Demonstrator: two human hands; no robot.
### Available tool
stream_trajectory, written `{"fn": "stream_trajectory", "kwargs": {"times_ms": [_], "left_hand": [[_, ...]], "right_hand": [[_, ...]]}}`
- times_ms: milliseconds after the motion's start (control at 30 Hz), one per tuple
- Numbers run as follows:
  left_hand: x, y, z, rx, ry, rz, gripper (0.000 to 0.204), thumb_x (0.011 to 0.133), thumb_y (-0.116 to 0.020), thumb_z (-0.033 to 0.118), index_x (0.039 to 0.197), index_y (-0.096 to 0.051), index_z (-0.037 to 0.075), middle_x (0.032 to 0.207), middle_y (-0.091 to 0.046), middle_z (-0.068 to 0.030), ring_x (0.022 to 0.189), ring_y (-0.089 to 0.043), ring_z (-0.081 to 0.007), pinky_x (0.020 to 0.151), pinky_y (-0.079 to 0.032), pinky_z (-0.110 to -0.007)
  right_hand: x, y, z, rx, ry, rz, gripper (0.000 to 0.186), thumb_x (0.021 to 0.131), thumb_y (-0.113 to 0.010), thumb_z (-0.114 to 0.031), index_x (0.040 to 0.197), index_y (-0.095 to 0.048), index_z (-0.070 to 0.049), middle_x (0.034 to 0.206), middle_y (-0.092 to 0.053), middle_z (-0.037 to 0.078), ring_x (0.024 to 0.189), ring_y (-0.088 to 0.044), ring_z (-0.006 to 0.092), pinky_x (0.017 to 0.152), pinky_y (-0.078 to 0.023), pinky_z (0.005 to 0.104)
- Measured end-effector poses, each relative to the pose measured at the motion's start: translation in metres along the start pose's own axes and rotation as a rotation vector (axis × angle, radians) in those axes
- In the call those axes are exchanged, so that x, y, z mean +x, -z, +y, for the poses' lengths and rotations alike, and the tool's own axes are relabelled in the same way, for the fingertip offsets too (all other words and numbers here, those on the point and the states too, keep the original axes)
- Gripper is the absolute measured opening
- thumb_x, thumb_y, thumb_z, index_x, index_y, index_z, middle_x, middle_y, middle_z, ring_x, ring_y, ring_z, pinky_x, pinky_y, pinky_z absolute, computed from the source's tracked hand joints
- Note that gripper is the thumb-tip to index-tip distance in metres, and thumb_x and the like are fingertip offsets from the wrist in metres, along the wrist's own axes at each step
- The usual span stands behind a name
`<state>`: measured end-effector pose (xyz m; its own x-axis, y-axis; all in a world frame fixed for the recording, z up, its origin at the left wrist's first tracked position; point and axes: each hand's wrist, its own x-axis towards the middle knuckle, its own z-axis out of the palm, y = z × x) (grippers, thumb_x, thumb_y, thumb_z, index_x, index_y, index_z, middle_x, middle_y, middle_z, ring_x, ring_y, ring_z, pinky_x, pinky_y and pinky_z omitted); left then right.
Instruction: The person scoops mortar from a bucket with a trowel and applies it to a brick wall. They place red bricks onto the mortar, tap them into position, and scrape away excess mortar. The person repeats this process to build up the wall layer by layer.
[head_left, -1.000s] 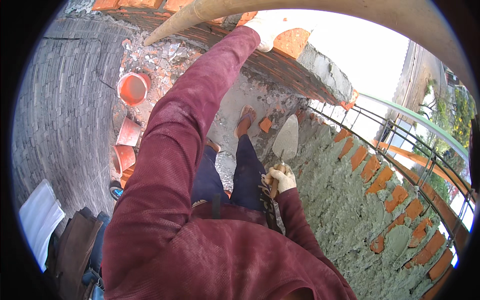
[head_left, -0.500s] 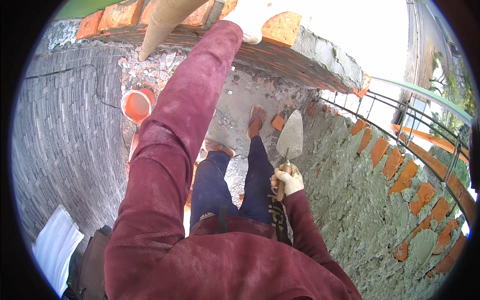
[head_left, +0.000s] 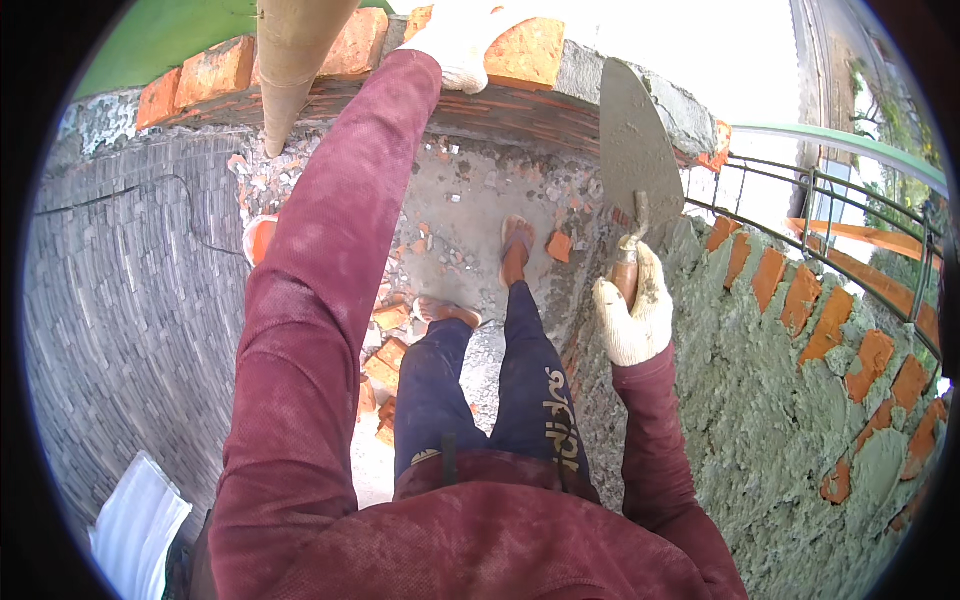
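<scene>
My left hand (head_left: 455, 50), in a white glove, reaches far forward to the top of a brick wall. It grips the left part of an orange brick (head_left: 526, 55) on grey mortar, with bright light washing out the far fingers. My right hand (head_left: 640, 315), in a stained whitish glove, is closed round the wooden handle of a trowel (head_left: 638, 150). The trowel's broad grey blade points forward, its tip overlapping the wall's mortar-covered top (head_left: 680, 105) in view, to the right of the brick.
A bamboo pole (head_left: 290, 70) slants at the front left. An orange bucket (head_left: 262, 238) is partly behind my left sleeve. Broken bricks (head_left: 385, 365) lie by my feet. On the right are a rough mortared wall (head_left: 720, 400) and steel bars (head_left: 830, 255).
My right hand has raised the trowel forward and right, turning its blade toward the wall top. My left hand stays at the brick while the view shifts slightly.
</scene>
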<state>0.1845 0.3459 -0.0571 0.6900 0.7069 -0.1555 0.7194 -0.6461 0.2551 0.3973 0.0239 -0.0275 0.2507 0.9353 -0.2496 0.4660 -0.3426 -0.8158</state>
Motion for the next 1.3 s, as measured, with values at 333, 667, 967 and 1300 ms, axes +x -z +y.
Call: {"fn": "stream_trajectory", "kwargs": {"times_ms": [333,667,967,1300], "left_hand": [[-0.053,-0.050,-0.020,0.090,0.141,0.275,0.101,0.075,-0.085,0.027,0.161,-0.033,0.022,0.159,-0.035,-0.0162,0.150,-0.029,-0.0390,0.124,-0.024,-0.057],[-0.067,-0.126,0.009,-1.145,0.956,0.569,0.067,0.095,-0.073,0.040,0.146,-0.046,0.005,0.154,-0.045,-0.0148,0.136,-0.047,-0.0282,0.112,-0.042,-0.044],[-0.034,0.005,0.035,-1.055,1.462,0.402,0.079,0.086,-0.078,0.041,0.150,-0.044,0.008,0.143,-0.055,-0.0214,0.127,-0.058,-0.0355,0.103,-0.046,-0.049],[-0.020,-0.020,0.021,-1.281,1.364,0.606,0.071,0.082,-0.083,0.012,0.142,-0.044,0.001,0.130,-0.057,-0.0159,0.115,-0.060,-0.0266,0.099,-0.049,-0.040]], "right_hand": [[0.036,0.007,-0.039,-0.057,0.099,0.068,0.063,0.092,-0.072,-0.012,0.146,-0.046,0.010,0.137,-0.061,0.027,0.126,-0.063,0.0317,0.107,-0.048,0.0371],[0.069,0.018,-0.073,-0.226,0.148,0.022,0.058,0.093,-0.069,-0.014,0.143,-0.050,0.009,0.135,-0.063,0.026,0.124,-0.063,0.0319,0.107,-0.048,0.0380],[0.164,-0.009,0.026,-0.101,0.146,-0.141,0.057,0.094,-0.068,-0.023,0.143,-0.048,-0.004,0.120,-0.063,0.023,0.102,-0.067,0.0425,0.085,-0.056,0.0475],[0.180,0.009,-0.104,-0.450,0.149,-0.176,0.054,0.086,-0.072,-0.011,0.136,-0.053,-0.003,0.103,-0.062,0.020,0.089,-0.068,0.0426,0.071,-0.057,0.0462]]}}
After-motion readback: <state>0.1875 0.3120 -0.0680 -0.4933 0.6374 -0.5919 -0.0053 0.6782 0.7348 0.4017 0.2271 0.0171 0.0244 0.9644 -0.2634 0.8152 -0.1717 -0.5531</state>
